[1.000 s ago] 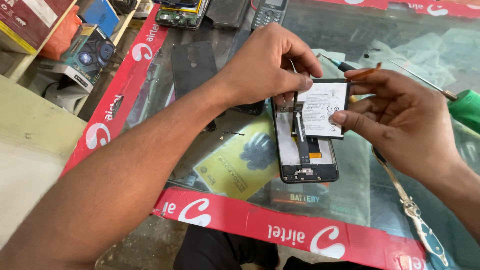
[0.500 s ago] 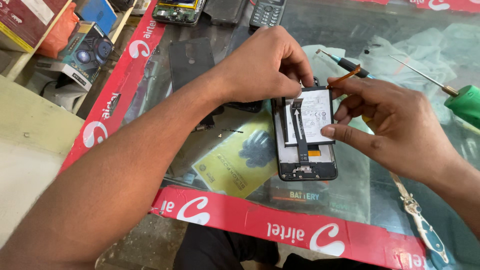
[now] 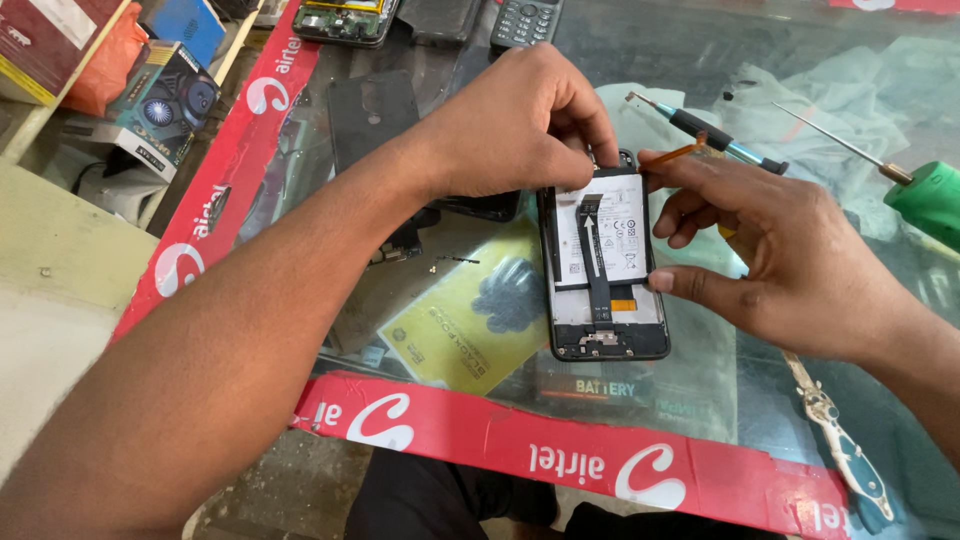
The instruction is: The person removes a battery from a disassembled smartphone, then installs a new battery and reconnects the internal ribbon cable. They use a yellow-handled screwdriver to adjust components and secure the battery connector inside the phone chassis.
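An opened phone (image 3: 603,270), its back cover off, is lying on the glass-topped desk (image 3: 700,390) near the front edge, roughly midway along it. A white-labelled battery (image 3: 612,232) is being seated in the upper part of its frame, with a dark flex strip (image 3: 596,262) running down over it to the bottom board. The battery's top edge is being pressed by the left hand (image 3: 515,125), whose fingers (image 3: 580,165) are curled narrowly together onto it. The right side of the phone is being steadied by the right hand (image 3: 775,260); its thumb is lying against the frame's right edge and its index finger is reaching to the top right corner, so the fingers are held narrow around the phone rather than spread.

Just behind the right hand, a black-handled screwdriver (image 3: 715,135) is resting on the glass. A green-handled tool (image 3: 925,200) is lying toward the right edge. A black back cover (image 3: 372,112) is lying left of the left hand, and a keypad phone (image 3: 525,20) is sitting at the far edge. A yellow card (image 3: 470,320) is showing beneath the glass, left of the phone. Metal tweezers (image 3: 835,430) are lying near the front right corner.
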The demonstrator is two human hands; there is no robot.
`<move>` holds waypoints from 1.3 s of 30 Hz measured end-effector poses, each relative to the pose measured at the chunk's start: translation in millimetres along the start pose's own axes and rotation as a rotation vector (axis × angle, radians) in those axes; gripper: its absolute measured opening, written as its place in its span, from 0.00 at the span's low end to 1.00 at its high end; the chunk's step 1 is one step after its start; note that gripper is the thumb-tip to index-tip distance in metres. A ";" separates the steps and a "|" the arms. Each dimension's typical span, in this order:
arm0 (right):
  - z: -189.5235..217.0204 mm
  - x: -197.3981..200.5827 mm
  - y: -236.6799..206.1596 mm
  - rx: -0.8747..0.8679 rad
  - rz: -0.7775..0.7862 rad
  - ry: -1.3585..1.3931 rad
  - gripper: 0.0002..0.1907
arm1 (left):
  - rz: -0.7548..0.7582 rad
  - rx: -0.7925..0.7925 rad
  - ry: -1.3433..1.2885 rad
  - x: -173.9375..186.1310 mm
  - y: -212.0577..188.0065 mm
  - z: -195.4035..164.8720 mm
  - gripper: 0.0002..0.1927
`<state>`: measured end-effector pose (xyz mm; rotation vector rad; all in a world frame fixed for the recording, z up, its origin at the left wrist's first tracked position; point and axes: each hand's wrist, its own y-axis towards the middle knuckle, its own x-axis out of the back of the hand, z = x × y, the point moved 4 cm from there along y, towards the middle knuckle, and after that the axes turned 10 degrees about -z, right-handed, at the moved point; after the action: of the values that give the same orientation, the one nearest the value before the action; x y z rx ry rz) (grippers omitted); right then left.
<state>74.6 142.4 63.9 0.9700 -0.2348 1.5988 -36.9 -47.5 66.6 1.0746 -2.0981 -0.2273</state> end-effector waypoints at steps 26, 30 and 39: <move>0.4 0.8 0.3 -0.032 0.211 -0.274 0.76 | 0.181 0.048 0.098 -5.7 -4.6 -4.1 0.10; 5.2 2.4 1.6 -0.041 0.201 -0.229 0.76 | 0.188 0.026 0.120 -5.2 -5.6 -6.9 0.09; -1.8 5.2 -0.8 -0.009 0.167 -0.249 0.69 | 0.186 0.054 0.031 -2.1 -5.3 -1.0 0.08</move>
<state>74.7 147.5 66.1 1.1677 -0.5062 1.6237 -32.1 -49.0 63.7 0.9009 -2.1708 -0.0626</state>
